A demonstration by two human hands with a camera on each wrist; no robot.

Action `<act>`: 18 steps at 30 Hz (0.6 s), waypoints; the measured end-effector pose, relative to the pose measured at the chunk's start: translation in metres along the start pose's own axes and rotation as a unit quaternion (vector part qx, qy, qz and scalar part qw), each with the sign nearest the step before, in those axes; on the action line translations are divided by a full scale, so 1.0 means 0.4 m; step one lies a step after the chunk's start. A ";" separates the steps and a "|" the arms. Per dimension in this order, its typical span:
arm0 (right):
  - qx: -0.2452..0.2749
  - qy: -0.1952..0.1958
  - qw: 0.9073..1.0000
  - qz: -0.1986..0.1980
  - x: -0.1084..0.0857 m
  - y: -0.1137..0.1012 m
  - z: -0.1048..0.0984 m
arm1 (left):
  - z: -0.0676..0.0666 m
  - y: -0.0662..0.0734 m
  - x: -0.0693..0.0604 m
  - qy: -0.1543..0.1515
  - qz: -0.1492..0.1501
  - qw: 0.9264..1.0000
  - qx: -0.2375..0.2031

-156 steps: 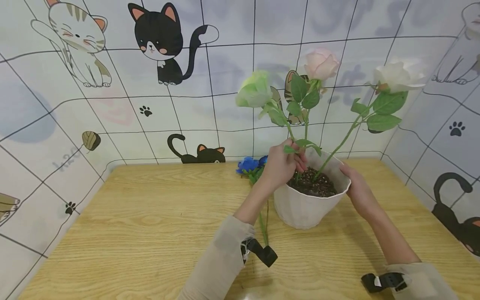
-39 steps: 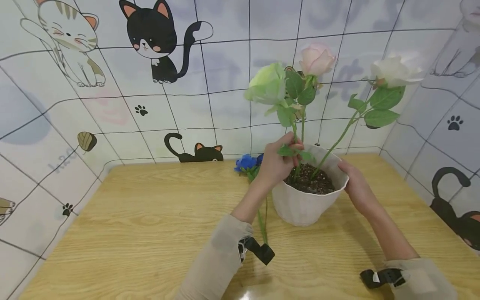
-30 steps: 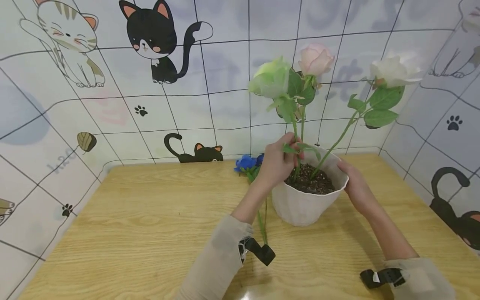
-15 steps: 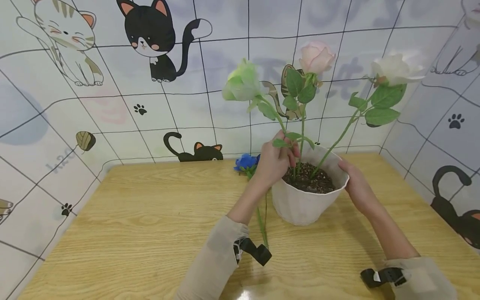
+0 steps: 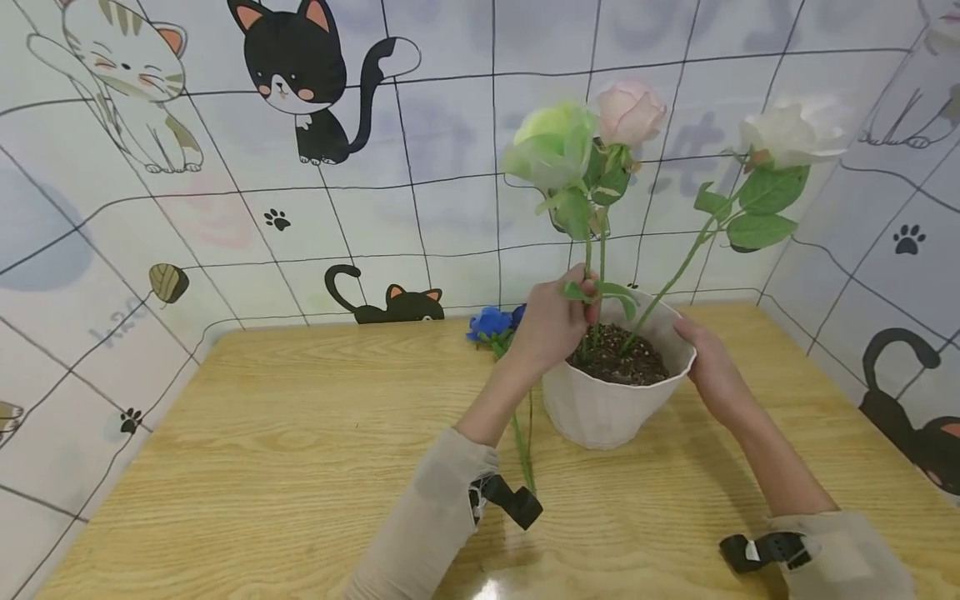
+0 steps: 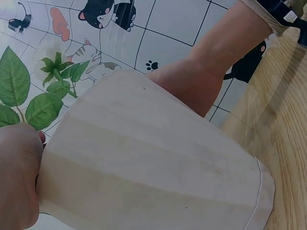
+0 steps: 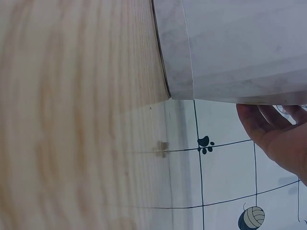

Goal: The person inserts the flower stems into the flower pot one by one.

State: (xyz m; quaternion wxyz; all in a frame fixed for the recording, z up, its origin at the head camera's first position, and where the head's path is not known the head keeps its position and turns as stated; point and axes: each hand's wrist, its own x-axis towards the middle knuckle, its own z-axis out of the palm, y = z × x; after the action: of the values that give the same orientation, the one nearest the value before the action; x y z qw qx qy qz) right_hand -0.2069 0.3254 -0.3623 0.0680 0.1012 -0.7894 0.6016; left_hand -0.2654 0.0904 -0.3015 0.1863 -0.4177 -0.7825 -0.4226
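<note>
A white flowerpot (image 5: 607,412) filled with dark soil (image 5: 622,362) stands on the table. Three artificial roses rise from it: a green rose (image 5: 551,146) at left, a pink rose (image 5: 630,112) behind, and a white rose (image 5: 791,137) leaning right. With its fingers, my left hand (image 5: 551,321) pinches the green rose's stem just above the rim. My right hand (image 5: 712,367) grips the pot's right rim; in the right wrist view its fingers (image 7: 271,122) lie against the pot's wall. The stem ends are hidden in the soil.
Blue flowers (image 5: 491,323) lie on the wooden table (image 5: 300,433) left of the pot, their green stem (image 5: 522,454) running toward the front and partly under my left forearm. A cat-patterned tiled backdrop (image 5: 457,217) encloses the back and sides.
The green rose leaned left half a second ago; its head has swung right, close to the pink rose, as my left hand turned its stem. My right hand keeps its grip on the pot.
</note>
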 end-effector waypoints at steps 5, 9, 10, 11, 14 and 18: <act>0.010 0.004 1.000 -0.005 -0.003 0.001 -0.003 | 0.015 -0.002 0.000 0.013 0.004 1.000 -0.016; 0.002 0.007 1.000 -0.009 -0.004 0.002 -0.005 | 0.022 -0.004 -0.002 0.012 -0.005 0.999 -0.038; 0.003 0.007 1.000 -0.009 -0.004 0.003 -0.005 | 0.022 -0.004 -0.002 0.010 -0.009 0.999 -0.042; 0.003 0.006 1.000 -0.009 -0.004 0.004 -0.005 | 0.022 -0.004 -0.002 0.008 -0.013 0.999 -0.047; 0.012 0.007 1.000 -0.005 -0.002 0.006 -0.003 | 0.018 -0.003 -0.003 -0.003 -0.029 0.997 -0.066; 0.024 0.012 1.000 -0.001 0.001 0.004 0.003 | 0.010 0.001 -0.005 -0.021 -0.076 0.993 -0.091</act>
State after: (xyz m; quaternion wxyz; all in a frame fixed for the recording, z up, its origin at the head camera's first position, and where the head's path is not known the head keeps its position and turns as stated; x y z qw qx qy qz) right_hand -0.2076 0.3247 -0.3641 0.0754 0.0961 -0.7740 0.6213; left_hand -0.2636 0.0927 -0.3048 0.0985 -0.3813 -0.7739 -0.4961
